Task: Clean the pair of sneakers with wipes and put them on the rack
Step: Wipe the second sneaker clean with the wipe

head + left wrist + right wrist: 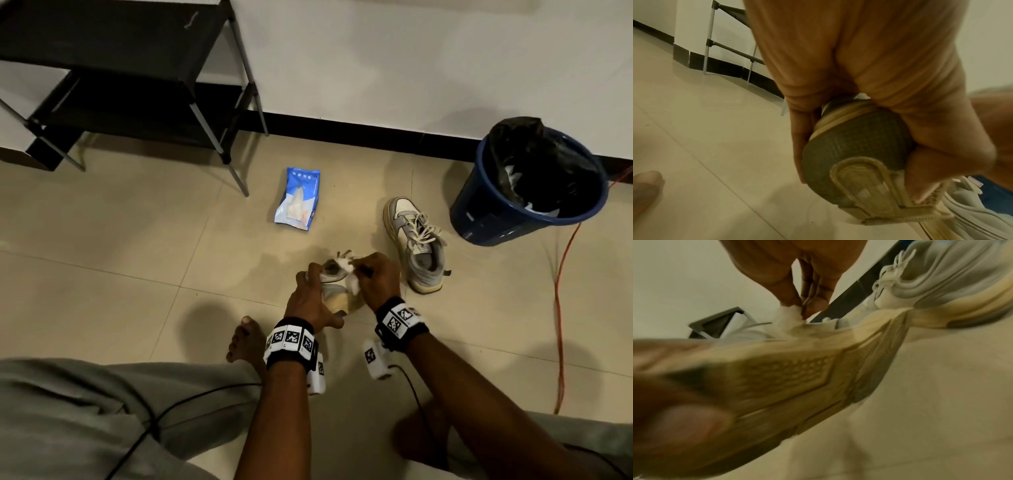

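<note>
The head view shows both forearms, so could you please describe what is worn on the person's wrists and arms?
Both arms are bare, with no sleeves. Each wrist carries a black band set with white squares printed in black block patterns: left wristband, right wristband. Beneath each hangs a small white box, likewise marked, trailing a thin black cable.

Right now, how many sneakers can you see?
2. One sneaker is gripped in the left hand; the other sneaker sits on the floor beside the bin.

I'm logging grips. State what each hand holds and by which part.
The left hand grips one sneaker around its heel end. The right hand pinches a bunched white wipe by its top, against that sneaker.
</note>
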